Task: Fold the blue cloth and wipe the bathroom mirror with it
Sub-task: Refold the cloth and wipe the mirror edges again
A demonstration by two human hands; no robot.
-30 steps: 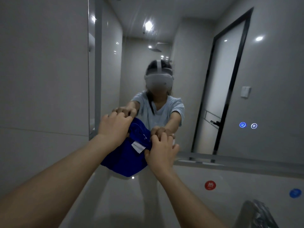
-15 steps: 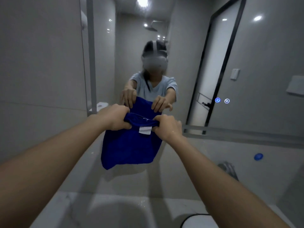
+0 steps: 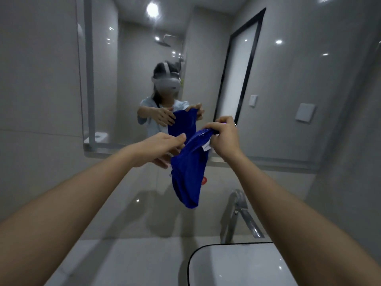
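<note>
The blue cloth hangs in a loose, bunched strip in front of the bathroom mirror, with a white label near its top. My right hand pinches the cloth's upper end at about chest height. My left hand is just left of the cloth with fingers stretched out; its fingertips reach the cloth's edge without gripping it. The mirror reflects a person in a headset, both hands and the cloth.
A chrome faucet stands at lower right behind a white basin with a dark rim. The pale counter runs along the wall below the mirror. A red round sticker shows on the wall beside the cloth.
My left hand has let go of the cloth's top edge and opened. The cloth, spread between both hands before, now dangles narrow from my right hand. The view has tilted down toward the basin.
</note>
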